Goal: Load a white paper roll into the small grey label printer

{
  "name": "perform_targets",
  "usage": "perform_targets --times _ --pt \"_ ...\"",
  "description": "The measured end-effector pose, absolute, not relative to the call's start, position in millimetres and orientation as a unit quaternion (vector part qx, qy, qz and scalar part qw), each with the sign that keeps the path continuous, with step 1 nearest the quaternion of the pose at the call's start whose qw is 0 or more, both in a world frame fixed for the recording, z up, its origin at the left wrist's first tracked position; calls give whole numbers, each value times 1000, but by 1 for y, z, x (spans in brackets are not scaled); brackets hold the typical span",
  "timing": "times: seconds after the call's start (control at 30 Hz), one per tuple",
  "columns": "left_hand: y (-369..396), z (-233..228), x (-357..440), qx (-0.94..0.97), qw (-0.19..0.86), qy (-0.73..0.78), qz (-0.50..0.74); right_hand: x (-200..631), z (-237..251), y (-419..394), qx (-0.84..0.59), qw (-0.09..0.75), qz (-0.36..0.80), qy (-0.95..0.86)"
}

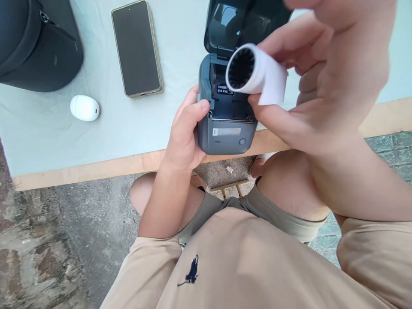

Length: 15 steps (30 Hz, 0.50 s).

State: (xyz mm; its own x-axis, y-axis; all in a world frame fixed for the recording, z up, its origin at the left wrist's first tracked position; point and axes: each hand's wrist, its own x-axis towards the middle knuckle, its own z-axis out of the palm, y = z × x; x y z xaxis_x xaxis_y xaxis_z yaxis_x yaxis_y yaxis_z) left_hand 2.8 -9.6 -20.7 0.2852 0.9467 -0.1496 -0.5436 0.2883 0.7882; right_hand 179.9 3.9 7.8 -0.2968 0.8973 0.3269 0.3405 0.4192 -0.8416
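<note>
Seated at the pale grey-green surface (180, 56) with a light wooden edge, knees under it. My left hand (183, 133) wraps the left side of a small dark grey plastic label printer (227, 128), thumb up on its top rim, fingers clenched around its side and gripping it; the printer sits at the near edge of the surface, partly overhanging it. Its glossy black hinged lid (231, 23) is flipped up and back, leaving the paper bay open, with a small white-on-black printed label showing inside. My right hand (325, 81) is raised just above and to the right of the open bay, fingers (277, 120) pinching a white paper roll with a dark ribbed hollow core (254, 71); the roll is held in the air, core end facing me, a loose tail of paper hanging from it by my thumb. Roll hangs just over the bay, not seated in it. Further left on the surface: a dark-screened smartphone in a tan case (137, 47) lying flat, a small white oval plastic case (84, 107) nearer the edge, and a black zipped fabric bag (35, 43) at the far left corner. Each lies apart from the others and from the printer.
</note>
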Motion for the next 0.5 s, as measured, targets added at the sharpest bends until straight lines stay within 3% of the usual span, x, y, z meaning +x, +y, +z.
perform_targets --times 0.07,0.17,0.33,0.5 --pt "-10 -21 2 319 731 337 500 175 8 6 -431 402 215 -779" --pt "-8 -27 2 330 723 354 492 170 12 6 -474 315 87 -817" --pt "-3 -39 -1 358 715 350 488 168 13 7 -464 279 85 -836" --pt "-3 -39 -3 362 722 326 492 171 7 9 -446 322 -8 -835"
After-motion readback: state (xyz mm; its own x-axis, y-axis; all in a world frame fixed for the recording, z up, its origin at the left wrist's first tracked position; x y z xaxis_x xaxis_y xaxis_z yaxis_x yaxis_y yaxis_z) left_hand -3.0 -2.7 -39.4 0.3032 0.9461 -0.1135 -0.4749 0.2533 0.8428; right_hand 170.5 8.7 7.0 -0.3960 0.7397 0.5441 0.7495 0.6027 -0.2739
